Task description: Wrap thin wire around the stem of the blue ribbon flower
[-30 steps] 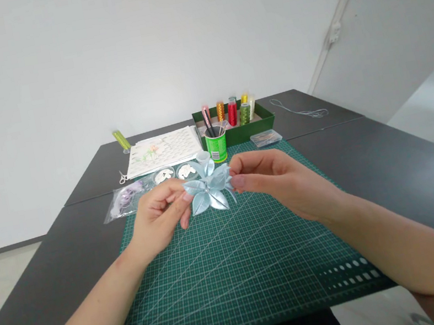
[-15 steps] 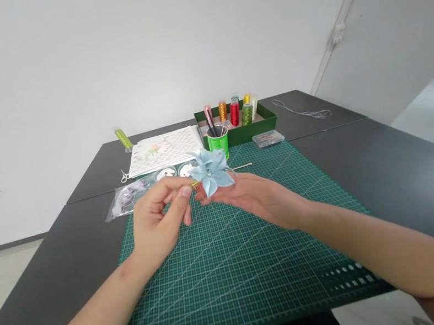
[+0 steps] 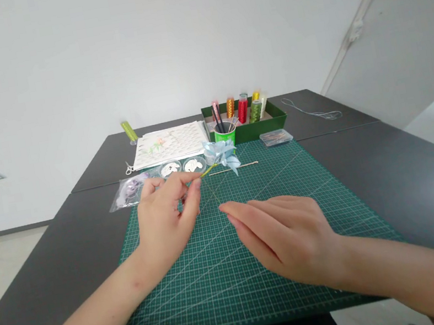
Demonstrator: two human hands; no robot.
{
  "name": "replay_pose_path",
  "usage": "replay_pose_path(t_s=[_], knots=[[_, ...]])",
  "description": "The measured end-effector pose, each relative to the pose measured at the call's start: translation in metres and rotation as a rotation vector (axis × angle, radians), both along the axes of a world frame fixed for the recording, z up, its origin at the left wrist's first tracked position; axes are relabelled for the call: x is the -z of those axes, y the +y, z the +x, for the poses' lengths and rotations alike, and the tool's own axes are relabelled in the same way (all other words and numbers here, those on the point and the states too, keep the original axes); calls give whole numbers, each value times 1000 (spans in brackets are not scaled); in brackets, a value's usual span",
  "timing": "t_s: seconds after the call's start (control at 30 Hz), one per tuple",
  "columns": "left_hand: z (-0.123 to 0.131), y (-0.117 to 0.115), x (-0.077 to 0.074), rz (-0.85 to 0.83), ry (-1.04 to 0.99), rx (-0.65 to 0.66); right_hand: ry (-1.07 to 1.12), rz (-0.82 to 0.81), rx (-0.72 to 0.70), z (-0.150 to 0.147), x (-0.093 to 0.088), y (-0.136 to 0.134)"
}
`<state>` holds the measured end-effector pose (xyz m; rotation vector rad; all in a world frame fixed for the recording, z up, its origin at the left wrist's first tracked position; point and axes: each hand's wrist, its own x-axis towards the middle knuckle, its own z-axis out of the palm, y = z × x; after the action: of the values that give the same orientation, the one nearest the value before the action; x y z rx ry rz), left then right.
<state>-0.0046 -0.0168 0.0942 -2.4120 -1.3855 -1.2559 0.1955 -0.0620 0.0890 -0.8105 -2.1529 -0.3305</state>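
My left hand (image 3: 169,210) pinches the thin yellow-green stem of a light blue artificial flower (image 3: 222,154) between thumb and finger. The bloom points away to the right, its petals seen from the side and back. Closer to me, my right hand (image 3: 286,231) is closed, thumb and forefinger pressed together. A faint thin thread (image 3: 213,192) runs from the stem near my left fingertips down to that pinch. Both hands are held above a green cutting mat (image 3: 221,279).
Behind the hands stand a green can (image 3: 225,134) of tools, a dark green box (image 3: 245,132) of thread spools and a clear case (image 3: 276,137). Left are papers (image 3: 179,138), small scissors (image 3: 129,168), a plastic bag (image 3: 128,194) and two dishes of white pieces (image 3: 194,165).
My right hand has left the flower, moved down toward me and closed in a pinch on the thread. The flower has turned from facing me to side-on. The view has shifted slightly.
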Motion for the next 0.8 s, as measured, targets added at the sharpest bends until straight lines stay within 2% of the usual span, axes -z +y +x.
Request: replay_pose_path(t_s=[0.17,0.3,0.4,0.53,0.67,0.8], knots=[[2,-2,-1,-76,124,94,-33,157,21,14,-21,-5],[6,-9,2,-213,232,290,-6,121,14,24,-33,2],[10,-18,3,-319,231,441,82,-48,-63,29,-36,13],[13,-31,-2,-376,196,545,270,-425,-207,33,-37,28],[10,-41,-9,-388,186,609,445,-726,-278,32,-30,42],[4,-46,-14,-341,168,599,543,-864,-291,30,-20,54]])
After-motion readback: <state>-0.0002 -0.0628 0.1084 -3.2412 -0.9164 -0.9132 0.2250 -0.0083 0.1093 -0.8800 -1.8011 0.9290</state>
